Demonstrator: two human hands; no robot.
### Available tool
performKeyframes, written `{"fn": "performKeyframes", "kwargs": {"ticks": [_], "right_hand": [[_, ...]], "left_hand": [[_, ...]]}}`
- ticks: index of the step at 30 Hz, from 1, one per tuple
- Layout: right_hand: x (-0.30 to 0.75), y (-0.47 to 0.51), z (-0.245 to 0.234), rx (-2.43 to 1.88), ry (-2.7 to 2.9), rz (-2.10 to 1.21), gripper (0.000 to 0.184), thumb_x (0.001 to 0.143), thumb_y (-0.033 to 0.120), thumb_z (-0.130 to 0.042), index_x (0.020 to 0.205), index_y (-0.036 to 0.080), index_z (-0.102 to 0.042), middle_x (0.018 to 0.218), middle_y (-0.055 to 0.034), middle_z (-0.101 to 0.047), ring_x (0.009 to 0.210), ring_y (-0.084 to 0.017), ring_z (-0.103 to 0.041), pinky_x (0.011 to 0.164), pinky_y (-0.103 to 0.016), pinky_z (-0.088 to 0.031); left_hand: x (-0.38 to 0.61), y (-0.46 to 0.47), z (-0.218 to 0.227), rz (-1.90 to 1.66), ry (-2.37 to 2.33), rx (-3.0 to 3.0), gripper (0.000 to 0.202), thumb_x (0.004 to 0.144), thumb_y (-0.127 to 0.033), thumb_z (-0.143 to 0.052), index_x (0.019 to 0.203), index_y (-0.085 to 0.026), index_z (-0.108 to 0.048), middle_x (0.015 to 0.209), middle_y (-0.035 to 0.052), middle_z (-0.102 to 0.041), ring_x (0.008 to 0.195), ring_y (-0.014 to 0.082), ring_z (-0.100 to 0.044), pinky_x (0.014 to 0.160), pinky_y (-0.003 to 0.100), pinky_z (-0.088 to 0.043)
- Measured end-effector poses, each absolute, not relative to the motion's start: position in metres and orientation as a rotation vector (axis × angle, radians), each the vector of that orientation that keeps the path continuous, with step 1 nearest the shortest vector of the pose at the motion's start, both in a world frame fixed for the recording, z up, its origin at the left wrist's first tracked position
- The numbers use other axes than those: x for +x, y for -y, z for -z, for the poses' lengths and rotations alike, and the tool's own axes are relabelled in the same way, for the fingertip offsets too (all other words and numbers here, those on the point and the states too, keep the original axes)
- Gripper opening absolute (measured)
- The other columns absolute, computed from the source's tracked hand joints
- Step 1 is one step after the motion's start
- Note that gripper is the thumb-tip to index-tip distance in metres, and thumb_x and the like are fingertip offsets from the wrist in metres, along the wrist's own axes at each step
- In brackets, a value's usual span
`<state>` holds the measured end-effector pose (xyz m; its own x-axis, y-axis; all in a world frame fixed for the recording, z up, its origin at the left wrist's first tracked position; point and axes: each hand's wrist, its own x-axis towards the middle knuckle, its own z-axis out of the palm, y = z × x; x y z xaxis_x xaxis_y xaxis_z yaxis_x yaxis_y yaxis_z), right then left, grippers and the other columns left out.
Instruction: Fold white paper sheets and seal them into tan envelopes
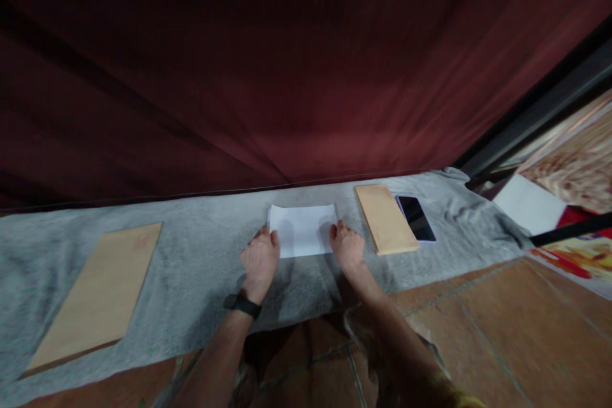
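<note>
A sheet of white paper (303, 229) lies between my two hands on the grey cloth, its edges slightly raised at the top corners. My left hand (261, 255) is closed on the paper's left edge, thumb on top. At the right edge, my right hand (347, 245) grips the sheet the same way, with the fingers curled. Just right of that hand sits a stack of tan envelopes (386, 220). The undersides of the paper and some fingertips are hidden.
A dark-screened phone (417, 218) lies beside the envelope stack. Far left is another pile of tan envelopes (95, 293). A dark red curtain (306, 76) hangs behind the grey cloth (210, 223). Tiled floor (478, 325) runs along the front; printed posters (581, 255) stand at the right.
</note>
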<state>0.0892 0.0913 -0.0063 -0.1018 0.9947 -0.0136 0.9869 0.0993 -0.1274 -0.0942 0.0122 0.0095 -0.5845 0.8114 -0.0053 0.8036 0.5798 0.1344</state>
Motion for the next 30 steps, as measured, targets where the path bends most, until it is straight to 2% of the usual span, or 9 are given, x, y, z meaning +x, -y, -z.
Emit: {"fn": "performKeyframes", "kwargs": {"ticks": [14, 20, 25, 28, 30], "right_hand": [[0.088, -0.089, 0.007, -2.031, 2.264, -0.157, 0.037, 0.108, 0.031, -0.034, 0.117, 0.013, -0.066, 0.093, -0.0177, -0.076, 0.082, -0.027, -0.076, 0.072, -0.035, -0.055], [0.088, -0.088, 0.011, -2.003, 2.269, -0.098, 0.037, 0.108, 0.03, -0.033, 0.116, 0.013, -0.064, 0.094, -0.0174, -0.075, 0.08, -0.026, -0.075, 0.07, -0.034, -0.054], [0.088, -0.087, 0.012, -1.996, 2.28, -0.095, 0.037, 0.108, 0.031, -0.031, 0.117, 0.013, -0.063, 0.094, -0.0167, -0.073, 0.08, -0.025, -0.074, 0.072, -0.033, -0.053], [0.088, -0.086, 0.013, -1.989, 2.291, -0.1, 0.04, 0.108, 0.03, -0.029, 0.121, 0.012, -0.062, 0.097, -0.018, -0.072, 0.083, -0.026, -0.074, 0.074, -0.036, -0.053], [0.088, -0.086, 0.014, -1.998, 2.296, -0.106, 0.039, 0.107, 0.03, -0.03, 0.124, 0.012, -0.061, 0.1, -0.0182, -0.072, 0.084, -0.026, -0.073, 0.075, -0.036, -0.053]], "left_hand": [[-0.093, -0.013, 0.0, -0.142, -2.76, 1.493, 0.047, 0.106, -0.033, -0.026, 0.126, -0.008, -0.06, 0.091, 0.0197, -0.074, 0.09, 0.0313, -0.075, 0.074, 0.037, -0.055], [-0.093, -0.013, 0.003, -0.122, -2.759, 1.503, 0.047, 0.107, -0.034, -0.023, 0.126, -0.009, -0.058, 0.097, 0.0197, -0.073, 0.091, 0.0302, -0.074, 0.074, 0.035, -0.054], [-0.092, -0.011, 0.002, -0.113, -2.748, 1.563, 0.045, 0.106, -0.031, -0.027, 0.136, -0.009, -0.052, 0.106, 0.0209, -0.069, 0.091, 0.0284, -0.072, 0.074, 0.033, -0.053], [-0.091, -0.011, 0.002, -0.09, -2.742, 1.575, 0.045, 0.105, -0.029, -0.025, 0.135, -0.01, -0.053, 0.111, 0.0214, -0.067, 0.092, 0.0292, -0.07, 0.074, 0.035, -0.053], [-0.09, -0.01, 0.001, -0.066, -2.753, 1.608, 0.045, 0.104, -0.027, -0.025, 0.135, -0.01, -0.054, 0.114, 0.0211, -0.065, 0.096, 0.03, -0.068, 0.079, 0.038, -0.053]]}}
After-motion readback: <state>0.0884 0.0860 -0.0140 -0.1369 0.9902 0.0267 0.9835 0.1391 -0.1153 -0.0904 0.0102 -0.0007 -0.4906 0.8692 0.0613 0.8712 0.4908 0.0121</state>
